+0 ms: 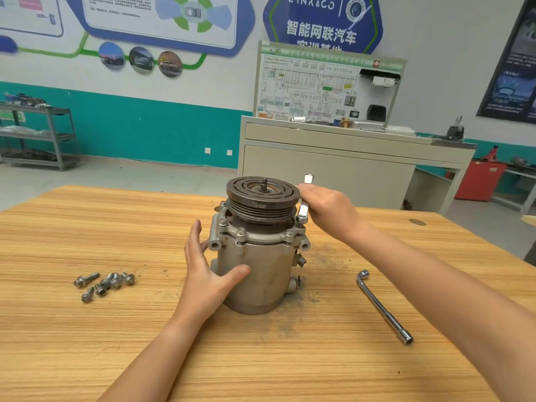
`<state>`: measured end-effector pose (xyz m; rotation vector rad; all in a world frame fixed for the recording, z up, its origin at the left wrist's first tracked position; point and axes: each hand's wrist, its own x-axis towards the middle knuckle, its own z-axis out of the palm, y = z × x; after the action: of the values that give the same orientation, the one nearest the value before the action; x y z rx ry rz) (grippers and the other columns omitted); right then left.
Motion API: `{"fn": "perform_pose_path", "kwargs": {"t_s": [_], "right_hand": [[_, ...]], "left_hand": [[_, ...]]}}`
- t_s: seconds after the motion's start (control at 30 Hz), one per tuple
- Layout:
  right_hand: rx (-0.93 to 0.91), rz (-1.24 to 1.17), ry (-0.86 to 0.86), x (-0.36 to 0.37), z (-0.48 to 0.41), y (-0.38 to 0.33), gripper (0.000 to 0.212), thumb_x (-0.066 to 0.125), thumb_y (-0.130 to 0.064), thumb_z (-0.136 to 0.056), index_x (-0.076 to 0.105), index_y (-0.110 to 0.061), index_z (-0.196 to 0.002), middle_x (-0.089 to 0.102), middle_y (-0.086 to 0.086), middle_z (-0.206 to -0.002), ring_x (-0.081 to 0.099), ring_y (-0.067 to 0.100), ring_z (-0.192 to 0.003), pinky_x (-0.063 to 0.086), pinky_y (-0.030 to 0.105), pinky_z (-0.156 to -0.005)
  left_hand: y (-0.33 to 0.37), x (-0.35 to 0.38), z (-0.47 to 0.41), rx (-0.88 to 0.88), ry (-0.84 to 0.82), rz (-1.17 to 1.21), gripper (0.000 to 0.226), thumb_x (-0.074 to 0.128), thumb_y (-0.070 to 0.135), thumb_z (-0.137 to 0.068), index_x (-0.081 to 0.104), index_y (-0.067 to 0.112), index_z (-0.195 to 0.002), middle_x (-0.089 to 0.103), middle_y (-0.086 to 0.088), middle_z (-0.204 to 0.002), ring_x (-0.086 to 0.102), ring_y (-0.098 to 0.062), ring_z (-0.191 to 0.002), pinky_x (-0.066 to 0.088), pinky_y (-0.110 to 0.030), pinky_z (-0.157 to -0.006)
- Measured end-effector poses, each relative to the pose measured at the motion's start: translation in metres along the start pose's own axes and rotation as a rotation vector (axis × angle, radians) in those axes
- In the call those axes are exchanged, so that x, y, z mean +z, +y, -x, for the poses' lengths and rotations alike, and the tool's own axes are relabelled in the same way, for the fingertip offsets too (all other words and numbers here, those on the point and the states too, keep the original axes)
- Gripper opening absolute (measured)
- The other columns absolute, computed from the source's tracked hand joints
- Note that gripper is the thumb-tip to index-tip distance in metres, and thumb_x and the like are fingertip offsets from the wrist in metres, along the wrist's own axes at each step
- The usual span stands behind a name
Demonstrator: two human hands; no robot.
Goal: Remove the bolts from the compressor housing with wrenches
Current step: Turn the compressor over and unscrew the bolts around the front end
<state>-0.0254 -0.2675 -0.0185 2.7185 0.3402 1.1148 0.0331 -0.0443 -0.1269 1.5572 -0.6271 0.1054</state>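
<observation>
Compressor housing (258, 274) stands between left hand (207, 268) and right hand (327, 211).

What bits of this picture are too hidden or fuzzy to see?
Head view:
- Far side of the compressor: hidden by its own body.
- Middle of the wrench: covered by the right hand.
- Wiring board print: too small.
- Dark poster: cut by right edge.

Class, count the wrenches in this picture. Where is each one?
2. One wrench stands upright on a flange bolt of the compressor, gripped by the right hand. The other, an L-shaped socket wrench, lies on the table to the compressor's right.
</observation>
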Motion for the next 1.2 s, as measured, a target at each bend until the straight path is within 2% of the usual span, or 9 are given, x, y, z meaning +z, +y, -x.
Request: {"fn": "perform_pose_path", "kwargs": {"t_s": [0.13,0.3,0.4,0.53,0.67,0.8,0.9,1.07,1.2], "right_hand": [[0.146,-0.114,0.025,0.007,0.000,-0.006,0.031,0.055,0.010,-0.083,0.063,0.003,-0.113,0.067,0.018,-0.106,0.066,0.033,-0.094,0.053,0.040,-0.076],[0.529,-0.194,0.063,-0.027,0.019,-0.009,0.047,0.039,-0.016,-0.098,0.026,-0.009,-0.143,0.062,0.015,-0.076,0.057,0.031,-0.063,0.047,0.042,-0.057],[0.475,-0.025,0.017,-0.060,0.037,-0.023,0.043,0.037,-0.018,-0.098,0.034,-0.011,-0.141,0.051,0.006,-0.065,0.048,0.027,-0.055,0.036,0.035,-0.048],[0.455,0.372,-0.298,-0.095,0.043,-0.051,0.048,0.040,-0.010,-0.094,0.029,-0.023,-0.138,0.039,-0.002,-0.064,0.042,0.023,-0.059,0.021,0.029,-0.043],[0.420,0.449,-0.441,-0.106,0.032,-0.071,0.057,0.041,0.003,-0.083,0.034,-0.019,-0.134,0.030,-0.003,-0.059,0.038,0.022,-0.059,0.019,0.027,-0.041],[0.367,0.482,-0.514,-0.106,0.023,-0.082,0.052,0.038,0.006,-0.083,0.039,-0.015,-0.131,0.031,-0.003,-0.063,0.050,0.025,-0.068,0.019,0.027,-0.039],[0.352,0.495,-0.573,-0.105,0.017,-0.090,0.048,0.039,0.006,-0.084,0.041,-0.012,-0.129,0.031,-0.002,-0.064,0.046,0.022,-0.068,0.020,0.025,-0.038],[0.299,0.480,-0.618,-0.107,0.011,-0.103,0.044,0.041,0.004,-0.087,0.040,-0.005,-0.130,0.057,0.006,-0.096,0.059,0.024,-0.089,0.036,0.028,-0.055],[0.221,0.533,-0.689,-0.096,0.012,-0.115,0.053,0.036,0.007,-0.089,0.019,0.010,-0.139,0.048,0.013,-0.111,0.048,0.018,-0.082,0.036,0.028,-0.054]], "left_hand": [[0.002,-0.002,0.002,0.016,-0.012,0.009,0.110,0.068,0.063,-0.044,0.001,0.057,-0.131,0.013,0.020,-0.148,0.029,0.003,-0.127,0.030,-0.027,-0.097],[0.005,-0.002,0.007,0.026,-0.037,-0.036,0.108,0.069,0.064,-0.044,0.000,0.063,-0.127,0.011,0.022,-0.149,0.025,0.000,-0.131,0.029,-0.031,-0.102],[0.007,-0.001,0.008,0.026,-0.038,-0.080,0.108,0.067,0.067,-0.044,-0.002,0.063,-0.127,0.009,0.031,-0.142,0.018,0.002,-0.132,0.023,-0.042,-0.113],[0.010,-0.001,0.008,0.015,0.008,-0.106,0.106,0.062,0.069,-0.046,0.000,0.056,-0.131,0.019,0.023,-0.142,0.023,0.002,-0.129,0.019,-0.054,-0.113],[0.011,-0.003,0.009,0.007,0.038,-0.103,0.107,0.060,0.070,-0.047,0.002,0.051,-0.135,0.024,0.009,-0.151,0.027,-0.006,-0.133,0.020,-0.057,-0.112],[0.010,-0.003,0.009,0.007,0.032,-0.093,0.107,0.060,0.070,-0.048,0.002,0.050,-0.136,0.025,0.007,-0.151,0.028,-0.011,-0.137,0.021,-0.057,-0.111],[0.009,-0.005,0.009,0.003,0.044,-0.073,0.106,0.060,0.070,-0.048,0.003,0.050,-0.136,0.027,0.007,-0.149,0.030,-0.007,-0.133,0.022,-0.056,-0.111],[0.008,-0.005,0.009,0.000,0.036,-0.079,0.107,0.059,0.070,-0.049,0.006,0.047,-0.140,0.026,0.010,-0.148,0.029,-0.004,-0.131,0.023,-0.055,-0.111],[0.006,-0.002,0.009,-0.001,0.014,-0.194,0.120,0.056,0.075,-0.047,0.013,0.027,-0.148,0.014,0.007,-0.152,0.019,-0.010,-0.139,0.021,-0.051,-0.114]]}}
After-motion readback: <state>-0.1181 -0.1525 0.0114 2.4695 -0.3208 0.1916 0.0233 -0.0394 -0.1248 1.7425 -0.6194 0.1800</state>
